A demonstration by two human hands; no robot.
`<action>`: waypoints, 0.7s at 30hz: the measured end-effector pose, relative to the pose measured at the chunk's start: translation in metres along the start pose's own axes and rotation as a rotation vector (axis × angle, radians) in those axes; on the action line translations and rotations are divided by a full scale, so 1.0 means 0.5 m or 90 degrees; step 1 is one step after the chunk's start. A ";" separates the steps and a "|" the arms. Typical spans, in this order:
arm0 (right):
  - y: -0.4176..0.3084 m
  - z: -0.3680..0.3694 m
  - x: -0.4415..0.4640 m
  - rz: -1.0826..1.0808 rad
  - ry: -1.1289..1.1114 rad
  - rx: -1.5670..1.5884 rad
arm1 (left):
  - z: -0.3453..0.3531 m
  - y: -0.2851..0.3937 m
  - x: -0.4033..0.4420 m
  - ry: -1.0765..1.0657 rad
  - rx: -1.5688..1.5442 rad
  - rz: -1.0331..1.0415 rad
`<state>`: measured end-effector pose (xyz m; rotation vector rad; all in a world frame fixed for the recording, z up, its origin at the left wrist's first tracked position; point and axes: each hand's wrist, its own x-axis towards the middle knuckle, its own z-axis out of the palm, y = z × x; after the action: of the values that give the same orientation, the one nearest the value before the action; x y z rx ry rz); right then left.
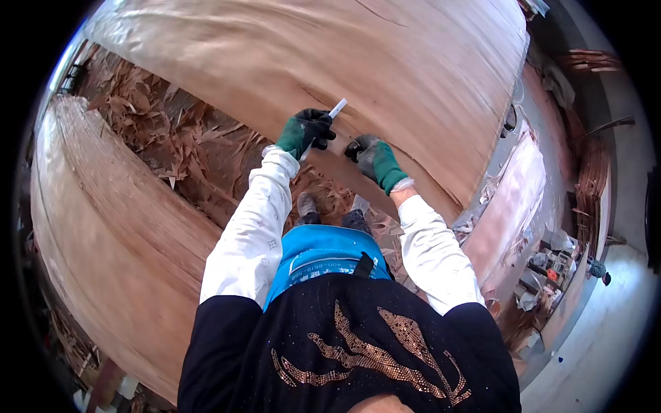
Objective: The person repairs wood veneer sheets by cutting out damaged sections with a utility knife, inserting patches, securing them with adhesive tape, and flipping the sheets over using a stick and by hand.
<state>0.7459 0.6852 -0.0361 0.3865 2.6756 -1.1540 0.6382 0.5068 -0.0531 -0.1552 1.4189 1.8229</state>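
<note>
My left hand (307,131), in a green and black glove, is closed around a slim white stick-like tool (337,108). One end of it points up and away from me; its exact kind is not clear. My right hand (375,160), gloved the same way, has its fingers curled just to the right, over the near edge of a large thin wood veneer sheet (413,76). Whatever its fingertips pinch is hidden. Dark cracks run through the veneer close to both hands.
A second veneer stack (110,227) lies at my left. Torn veneer scraps (172,138) cover the floor between the stacks and around my feet. To the right are a pale sheet (513,199), a crate of small items (547,275) and a wall (623,165).
</note>
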 end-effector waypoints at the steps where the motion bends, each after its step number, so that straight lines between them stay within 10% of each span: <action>1: -0.010 -0.005 0.000 -0.001 0.031 0.014 | 0.000 0.006 -0.003 -0.002 0.016 0.002; 4: -0.037 -0.033 0.020 -0.267 0.205 -0.086 | -0.005 0.010 -0.002 -0.019 0.035 0.012; 8: -0.089 -0.011 0.048 -0.185 0.075 -0.613 | -0.004 0.015 0.001 -0.028 0.042 -0.007; 21: -0.041 0.044 0.080 -0.193 -0.021 -0.675 | 0.027 0.037 -0.062 0.072 0.427 0.003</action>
<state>0.7036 0.6619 -0.0481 -0.2234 2.8960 0.3133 0.6516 0.5016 -0.0175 0.0922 2.0274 1.2664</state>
